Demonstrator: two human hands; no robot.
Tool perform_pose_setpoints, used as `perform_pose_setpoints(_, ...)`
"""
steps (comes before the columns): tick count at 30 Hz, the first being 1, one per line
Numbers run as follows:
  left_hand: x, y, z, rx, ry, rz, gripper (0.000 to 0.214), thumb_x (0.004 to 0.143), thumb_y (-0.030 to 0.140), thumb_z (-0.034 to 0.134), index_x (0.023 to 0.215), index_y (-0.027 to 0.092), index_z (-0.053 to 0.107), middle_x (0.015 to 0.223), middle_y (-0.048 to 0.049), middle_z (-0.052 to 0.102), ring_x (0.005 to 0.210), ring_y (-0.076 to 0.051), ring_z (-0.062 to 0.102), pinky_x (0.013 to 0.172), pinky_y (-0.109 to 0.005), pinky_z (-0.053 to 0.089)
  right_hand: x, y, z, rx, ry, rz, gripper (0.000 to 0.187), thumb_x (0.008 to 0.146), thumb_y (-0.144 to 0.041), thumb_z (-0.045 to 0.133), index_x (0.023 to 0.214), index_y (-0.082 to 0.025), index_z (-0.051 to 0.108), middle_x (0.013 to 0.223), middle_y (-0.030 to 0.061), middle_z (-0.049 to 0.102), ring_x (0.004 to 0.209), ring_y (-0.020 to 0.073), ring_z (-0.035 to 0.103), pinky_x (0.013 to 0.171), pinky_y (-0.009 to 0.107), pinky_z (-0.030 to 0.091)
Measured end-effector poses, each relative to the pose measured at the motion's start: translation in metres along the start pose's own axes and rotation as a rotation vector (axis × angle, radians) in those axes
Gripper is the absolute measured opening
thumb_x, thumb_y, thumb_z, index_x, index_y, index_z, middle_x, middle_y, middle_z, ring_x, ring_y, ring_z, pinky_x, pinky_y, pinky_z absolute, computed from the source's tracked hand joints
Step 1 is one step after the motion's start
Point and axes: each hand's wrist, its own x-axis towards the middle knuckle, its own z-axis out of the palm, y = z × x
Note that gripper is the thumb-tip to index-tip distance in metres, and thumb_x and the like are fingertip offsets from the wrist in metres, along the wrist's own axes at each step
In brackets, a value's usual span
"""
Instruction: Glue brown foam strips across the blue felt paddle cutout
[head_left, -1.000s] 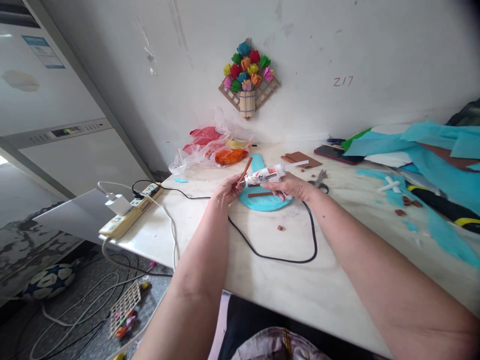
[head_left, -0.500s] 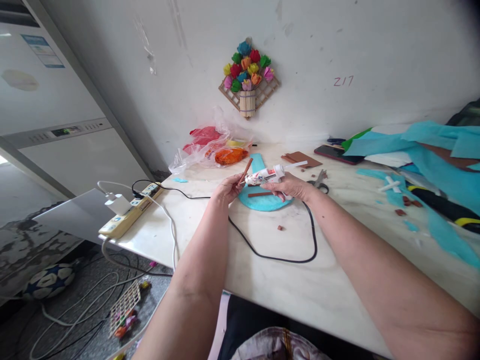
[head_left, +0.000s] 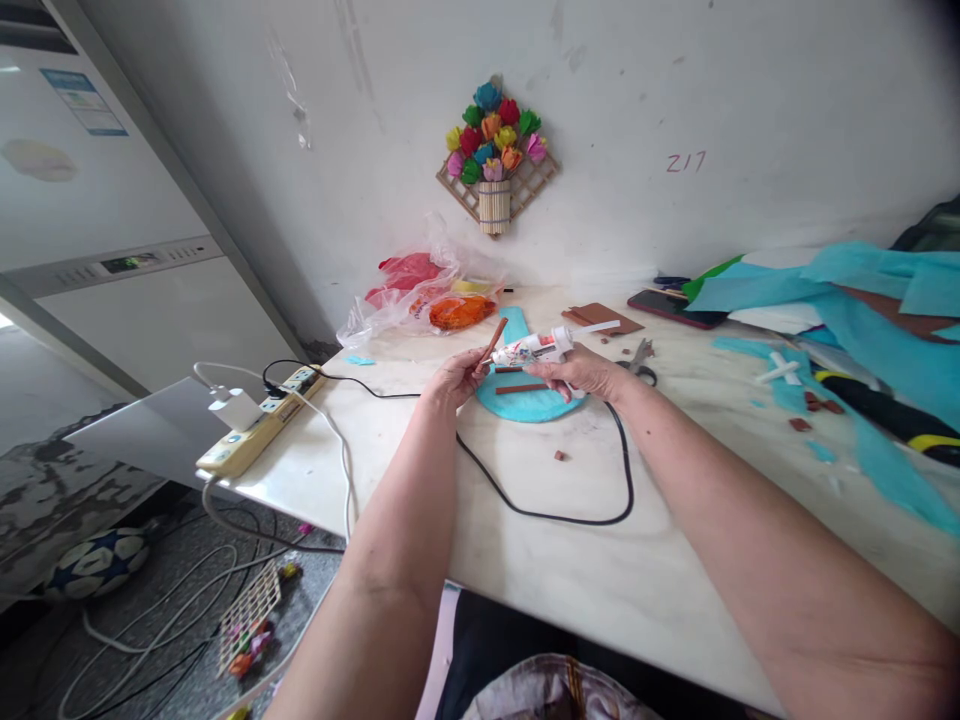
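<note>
My left hand (head_left: pixel 459 377) is closed on a thin brown strip (head_left: pixel 496 339), which tilts up and to the right. In my right hand (head_left: pixel 581 371) is a white hot glue gun (head_left: pixel 529 349), its nozzle against or very near the strip's lower part. A clear glue stick (head_left: pixel 596 328) pokes out of the gun's back end. Beneath both hands lies a flat light-blue shape (head_left: pixel 529 406) with a round body and a narrow neck. Another brown strip (head_left: pixel 521 389) rests across it, and part of a further one shows under the gun. The gun's black cord (head_left: pixel 555 517) loops over the table.
Scissors (head_left: pixel 639 362), a brown sheet (head_left: pixel 604 314) and a phone (head_left: pixel 675 309) lie to the right, before blue paper (head_left: pixel 840 285) and a black-and-yellow tool (head_left: pixel 885 410). Plastic bags (head_left: pixel 427 295) sit at the back. A power strip (head_left: pixel 262 420) is at the left edge.
The glue gun has shifted slightly to the right and tilted a little along the brown strip. My left hand and the strip stay almost in place.
</note>
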Motion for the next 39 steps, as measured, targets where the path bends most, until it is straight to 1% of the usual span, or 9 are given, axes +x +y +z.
perform_pose_setpoints(3,0.0009,-0.0002,-0.0008,0.009,0.015,-0.005,0.008,0.072,0.006,0.053,0.074,0.005,0.06,0.056,-0.001,0.05,0.04,-0.002,0.041,0.032,-0.009,0.031,0.0005,0.001,0.0006,-0.022,-0.039,0.004,0.038,0.063,-0.048,0.066,0.072,-0.011,0.06,0.043,-0.0023,0.05,0.03,0.0062,0.042,0.028,0.018,0.03)
perform_pose_setpoints(6,0.0011,-0.0004,-0.0012,0.008,0.0,-0.003,0.009,0.073,0.006,0.051,0.074,0.005,0.06,0.056,-0.0011,0.051,0.04,-0.002,0.041,0.032,-0.009,0.031,0.0014,0.0025,0.0012,-0.026,-0.042,0.007,0.039,0.063,-0.048,0.065,0.069,-0.011,0.058,0.043,-0.0022,0.05,0.03,0.0059,0.042,0.028,0.018,0.03)
perform_pose_setpoints(11,-0.0006,-0.0001,0.0003,0.005,-0.02,0.004,0.006,0.072,0.006,0.052,0.07,0.005,0.059,0.053,-0.0003,0.048,0.042,-0.003,0.043,0.034,-0.009,0.032,0.0013,0.0034,0.0003,-0.015,0.017,0.01,0.038,0.063,-0.048,0.066,0.064,-0.012,0.055,0.045,-0.0019,0.05,0.03,0.0057,0.042,0.027,0.018,0.031)
perform_pose_setpoints(14,-0.001,-0.0005,0.0004,0.017,-0.011,-0.007,0.007,0.072,0.006,0.052,0.07,0.006,0.059,0.052,-0.0006,0.048,0.042,-0.003,0.042,0.032,-0.009,0.029,0.0015,0.0051,-0.0009,0.035,0.05,0.004,0.036,0.063,-0.047,0.067,0.068,-0.013,0.055,0.046,-0.0028,0.05,0.03,0.0059,0.041,0.027,0.019,0.032)
perform_pose_setpoints(19,0.0011,-0.0015,-0.0028,0.006,-0.051,-0.003,0.008,0.072,0.006,0.051,0.07,0.007,0.059,0.052,-0.0009,0.049,0.043,-0.004,0.043,0.033,-0.01,0.032,0.0022,0.0088,-0.0031,0.077,0.092,-0.012,0.035,0.061,-0.045,0.069,0.069,-0.014,0.054,0.044,-0.0042,0.049,0.029,0.0061,0.04,0.027,0.02,0.033)
perform_pose_setpoints(24,0.0024,-0.0013,-0.0047,0.007,-0.056,-0.015,0.009,0.072,0.007,0.051,0.072,0.007,0.059,0.053,-0.0011,0.049,0.044,-0.004,0.044,0.033,-0.009,0.032,0.0004,0.0053,-0.0029,0.077,0.055,-0.011,0.035,0.061,-0.043,0.069,0.074,-0.014,0.056,0.044,-0.0043,0.05,0.029,0.0061,0.04,0.027,0.02,0.032)
perform_pose_setpoints(30,0.0028,-0.0017,-0.0052,0.015,-0.088,0.013,0.008,0.072,0.008,0.051,0.073,0.006,0.059,0.055,-0.0013,0.051,0.043,-0.003,0.043,0.034,-0.01,0.032,-0.0006,0.003,-0.0022,0.049,0.019,0.001,0.033,0.063,-0.042,0.067,0.073,-0.013,0.056,0.045,-0.0036,0.051,0.029,0.0064,0.041,0.027,0.019,0.032)
perform_pose_setpoints(35,0.0006,-0.002,-0.0029,0.031,-0.062,0.019,0.007,0.071,0.009,0.053,0.072,0.006,0.059,0.053,-0.0008,0.05,0.042,-0.003,0.042,0.033,-0.01,0.03,-0.0007,0.0044,-0.0039,0.057,0.062,0.003,0.032,0.062,-0.042,0.068,0.07,-0.013,0.055,0.045,-0.0036,0.05,0.029,0.0065,0.041,0.027,0.02,0.032)
perform_pose_setpoints(39,0.0007,-0.0022,-0.0033,0.055,-0.076,0.012,0.008,0.072,0.01,0.053,0.071,0.007,0.06,0.052,-0.0005,0.049,0.041,-0.003,0.04,0.032,-0.01,0.029,-0.0013,0.0055,-0.0063,0.052,0.114,-0.023,0.032,0.063,-0.042,0.068,0.069,-0.014,0.054,0.045,-0.0038,0.05,0.029,0.0058,0.04,0.027,0.019,0.031)
